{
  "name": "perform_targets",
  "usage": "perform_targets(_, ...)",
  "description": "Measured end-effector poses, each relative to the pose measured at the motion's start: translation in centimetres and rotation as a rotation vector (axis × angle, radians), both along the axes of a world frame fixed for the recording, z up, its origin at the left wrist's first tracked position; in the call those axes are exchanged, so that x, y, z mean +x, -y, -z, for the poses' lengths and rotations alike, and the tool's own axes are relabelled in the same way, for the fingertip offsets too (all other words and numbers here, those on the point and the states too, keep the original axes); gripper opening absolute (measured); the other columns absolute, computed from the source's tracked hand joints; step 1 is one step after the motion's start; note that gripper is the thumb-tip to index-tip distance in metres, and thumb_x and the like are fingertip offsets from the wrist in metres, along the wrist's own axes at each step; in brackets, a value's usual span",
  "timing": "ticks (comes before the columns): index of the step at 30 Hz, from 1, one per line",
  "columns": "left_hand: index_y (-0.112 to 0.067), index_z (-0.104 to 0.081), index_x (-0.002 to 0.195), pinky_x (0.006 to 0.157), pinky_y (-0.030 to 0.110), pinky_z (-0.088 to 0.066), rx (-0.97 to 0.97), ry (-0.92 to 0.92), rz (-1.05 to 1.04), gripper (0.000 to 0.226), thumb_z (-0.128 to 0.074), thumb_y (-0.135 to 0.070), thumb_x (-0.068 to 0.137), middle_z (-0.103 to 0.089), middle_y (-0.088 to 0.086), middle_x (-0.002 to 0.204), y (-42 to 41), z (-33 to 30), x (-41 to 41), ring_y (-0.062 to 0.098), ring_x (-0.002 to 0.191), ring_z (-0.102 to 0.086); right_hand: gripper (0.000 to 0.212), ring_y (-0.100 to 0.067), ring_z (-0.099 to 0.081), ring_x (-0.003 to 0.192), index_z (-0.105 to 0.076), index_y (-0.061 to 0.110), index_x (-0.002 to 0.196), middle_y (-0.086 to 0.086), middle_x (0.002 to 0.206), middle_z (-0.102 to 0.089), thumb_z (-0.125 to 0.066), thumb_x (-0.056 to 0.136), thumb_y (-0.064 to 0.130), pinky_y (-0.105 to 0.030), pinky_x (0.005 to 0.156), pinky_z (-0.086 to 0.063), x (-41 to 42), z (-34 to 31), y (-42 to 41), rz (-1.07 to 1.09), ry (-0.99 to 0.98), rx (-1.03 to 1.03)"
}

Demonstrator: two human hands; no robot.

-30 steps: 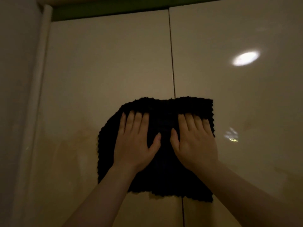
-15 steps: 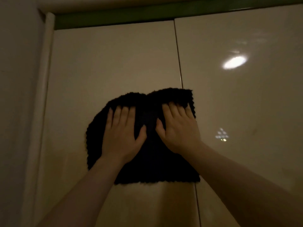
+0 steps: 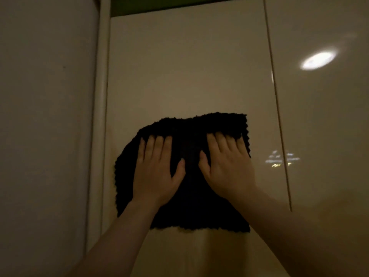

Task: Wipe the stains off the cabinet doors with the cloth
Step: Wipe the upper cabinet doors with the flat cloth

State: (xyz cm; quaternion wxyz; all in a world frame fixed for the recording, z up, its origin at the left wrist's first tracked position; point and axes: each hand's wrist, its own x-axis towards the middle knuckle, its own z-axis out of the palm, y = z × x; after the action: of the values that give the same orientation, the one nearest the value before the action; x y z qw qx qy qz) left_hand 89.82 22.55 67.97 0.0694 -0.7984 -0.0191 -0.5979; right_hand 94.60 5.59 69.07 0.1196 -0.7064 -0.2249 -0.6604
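A black knitted cloth is spread flat against the glossy cream left cabinet door. My left hand presses on the cloth's left half, fingers straight and pointing up. My right hand presses on its right half in the same way, fingertips near the cloth's top right corner. The right cabinet door lies beyond a thin vertical gap, and the cloth stops short of that gap. No stain is plain to see in the dim light.
A pale rounded post and a wall panel border the left door. A green strip runs above the doors. A lamp's reflection shines on the right door.
Both hands have slid the cloth leftwards, from straddling the gap between the doors to lying wholly on the left door, close to the post.
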Motion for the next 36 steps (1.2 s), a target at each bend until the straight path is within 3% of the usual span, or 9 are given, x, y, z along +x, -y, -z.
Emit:
perform_targets(4,-0.001,-0.037,0.143,0.117,0.047,-0.006,-0.031,-0.092,-0.011,0.067,-0.027,-0.048,0.096,-0.042,0.021,0.146,-2.1,4.1,-1.6,0.036,0.136,-0.034,0.049,-0.028,-0.050,0.116,-0.051,0.006,0.131,-0.011,0.123,-0.059,-0.037,0.096,0.037,-0.044,0.111,-0.026,-1.3,4.0,-2.2,-0.020,-0.059,-0.058)
perform_targets(9,-0.001,-0.040,0.140,0.116,0.047,-0.007,0.012,-0.102,-0.008,0.068,-0.031,-0.049,0.093,-0.046,0.021,0.143,-3.6,3.6,-1.7,0.037,0.134,-0.037,0.052,-0.029,-0.049,0.119,-0.050,0.005,0.133,-0.012,0.126,-0.058,-0.037,0.094,0.038,-0.047,0.110,-0.028,-1.7,3.8,-3.1,-0.017,-0.062,-0.076)
perform_targets(13,-0.001,-0.031,0.146,0.119,0.044,0.003,0.008,-0.005,-0.036,0.077,-0.021,-0.055,0.091,-0.032,0.021,0.152,-5.8,-1.6,-1.8,0.035,0.141,-0.024,0.055,-0.029,-0.049,0.123,-0.049,0.005,0.135,-0.013,0.133,-0.056,-0.038,0.093,0.039,-0.050,0.114,-0.019,-2.3,-1.4,-5.2,-0.014,-0.005,-0.131)
perform_targets(17,-0.004,-0.020,0.150,0.119,0.043,0.003,-0.020,0.113,-0.052,0.078,-0.015,-0.056,0.092,-0.022,0.021,0.156,-8.9,-7.8,-1.6,0.032,0.145,-0.014,0.063,-0.027,-0.032,0.137,-0.033,0.007,0.145,-0.012,0.148,-0.039,-0.027,0.095,0.045,-0.047,0.116,-0.002,-2.3,-8.9,-8.3,0.041,0.009,-0.182)
perform_targets(20,-0.006,-0.017,0.151,0.119,0.042,0.003,0.006,0.133,-0.060,0.075,-0.015,-0.054,0.094,-0.019,0.019,0.157,-9.4,-9.3,-1.5,0.030,0.146,-0.012,0.065,-0.026,-0.026,0.140,-0.029,0.009,0.147,-0.011,0.152,-0.034,-0.019,0.095,0.047,-0.046,0.116,0.001,-1.8,-11.2,-9.0,0.080,0.047,-0.155)
perform_targets(26,-0.008,-0.018,0.151,0.120,0.045,0.000,-0.011,0.152,-0.035,0.070,-0.015,-0.051,0.096,-0.023,0.017,0.157,-9.5,-6.1,-1.3,0.029,0.145,-0.017,0.060,-0.026,-0.035,0.134,-0.038,0.009,0.143,-0.010,0.145,-0.044,-0.027,0.096,0.044,-0.045,0.116,-0.005,-1.8,-8.9,-9.7,0.028,0.060,-0.104)
perform_targets(32,-0.005,-0.031,0.147,0.118,0.052,0.000,-0.073,0.061,-0.100,0.068,-0.023,-0.049,0.095,-0.038,0.018,0.149,-9.4,-0.2,-2.3,0.032,0.140,-0.028,0.055,-0.030,-0.052,0.117,-0.050,0.004,0.133,-0.013,0.129,-0.058,-0.034,0.096,0.040,-0.050,0.114,-0.022,-2.4,-1.9,-9.7,-0.022,0.056,-0.127)
perform_targets(36,-0.005,-0.033,0.145,0.116,0.056,-0.004,-0.092,0.009,-0.119,0.065,-0.025,-0.047,0.096,-0.044,0.017,0.145,-9.3,4.4,-2.5,0.033,0.136,-0.033,0.054,-0.031,-0.056,0.112,-0.051,0.003,0.133,-0.013,0.125,-0.061,-0.033,0.097,0.039,-0.051,0.114,-0.023,-2.6,1.7,-9.5,-0.024,0.024,-0.170)
